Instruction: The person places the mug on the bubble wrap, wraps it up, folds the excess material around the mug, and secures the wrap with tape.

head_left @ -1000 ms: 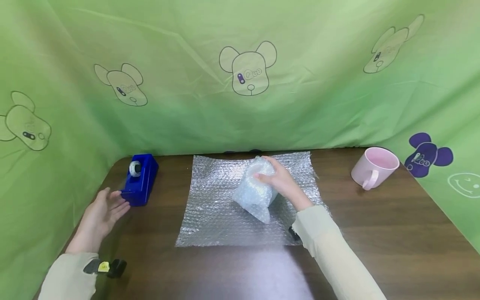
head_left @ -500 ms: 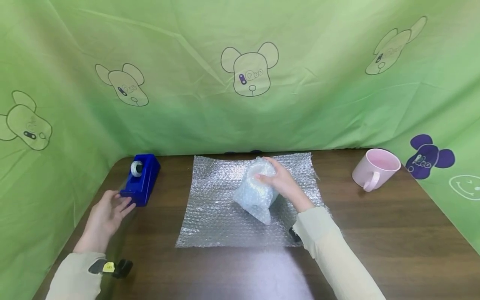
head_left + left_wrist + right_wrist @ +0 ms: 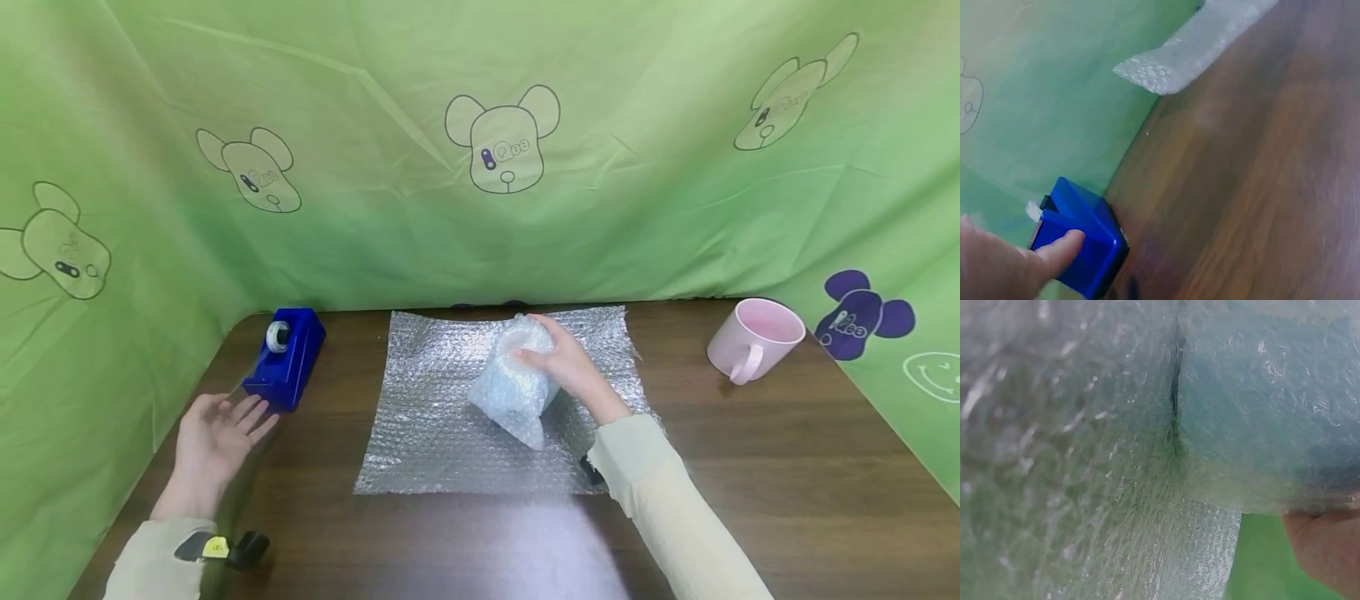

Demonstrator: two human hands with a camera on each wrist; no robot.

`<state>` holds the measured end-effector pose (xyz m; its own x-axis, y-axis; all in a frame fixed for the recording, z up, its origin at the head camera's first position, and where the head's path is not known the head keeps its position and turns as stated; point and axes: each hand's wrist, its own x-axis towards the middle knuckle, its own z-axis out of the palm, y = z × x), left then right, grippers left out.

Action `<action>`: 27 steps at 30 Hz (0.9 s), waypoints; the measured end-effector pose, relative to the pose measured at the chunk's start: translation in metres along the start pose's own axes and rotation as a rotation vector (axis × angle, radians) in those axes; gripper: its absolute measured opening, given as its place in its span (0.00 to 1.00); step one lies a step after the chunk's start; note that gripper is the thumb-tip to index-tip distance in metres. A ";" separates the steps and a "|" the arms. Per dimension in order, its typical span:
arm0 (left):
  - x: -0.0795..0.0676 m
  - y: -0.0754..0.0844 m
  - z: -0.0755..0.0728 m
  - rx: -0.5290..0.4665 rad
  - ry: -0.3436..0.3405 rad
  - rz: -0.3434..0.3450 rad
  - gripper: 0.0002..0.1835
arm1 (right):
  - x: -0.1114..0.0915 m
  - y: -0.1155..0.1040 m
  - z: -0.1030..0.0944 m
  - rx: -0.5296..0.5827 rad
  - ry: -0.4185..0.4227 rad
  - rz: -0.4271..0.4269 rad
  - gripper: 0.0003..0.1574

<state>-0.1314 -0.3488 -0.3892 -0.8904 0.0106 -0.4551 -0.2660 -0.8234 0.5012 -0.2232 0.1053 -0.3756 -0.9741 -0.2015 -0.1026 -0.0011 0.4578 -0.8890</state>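
On the left, a blue tape dispenser (image 3: 287, 362) with a roll of clear tape (image 3: 277, 337) stands near the table's back edge. My left hand (image 3: 217, 437) is just in front of it, thumb and index finger close together at a faint strip of tape (image 3: 251, 373) that runs from the roll; the other fingers are spread. In the left wrist view one finger overlaps the blue dispenser (image 3: 1085, 244). My right hand (image 3: 564, 360) grips a bundle in bubble wrap (image 3: 510, 383), thumb on top near a round rim; light blue (image 3: 1266, 394) shows through the wrap.
Beneath the bundle lies a flat sheet of bubble wrap (image 3: 412, 442) on the brown wooden table (image 3: 450, 550). A pink mug (image 3: 753, 340) stands at the back right. Green printed cloth (image 3: 360, 225) hangs behind and on both sides.
My left hand has gone from the dispenser's front edge slightly toward me and right, with a strip of tape showing behind it. The right hand holds the bundle in place. The view shifts slightly.
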 end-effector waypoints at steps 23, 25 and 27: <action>0.007 -0.003 0.000 -0.014 0.060 0.025 0.37 | 0.001 0.002 -0.002 -0.006 -0.003 -0.026 0.47; 0.006 -0.003 -0.005 -0.086 0.015 0.021 0.39 | 0.001 0.002 -0.002 -0.005 -0.005 -0.025 0.47; 0.005 -0.004 -0.011 -0.125 -0.019 0.018 0.42 | 0.001 0.002 -0.002 -0.004 -0.009 -0.022 0.47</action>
<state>-0.1310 -0.3517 -0.4011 -0.9018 0.0052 -0.4321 -0.2028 -0.8880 0.4127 -0.2246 0.1076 -0.3771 -0.9717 -0.2194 -0.0871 -0.0233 0.4564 -0.8895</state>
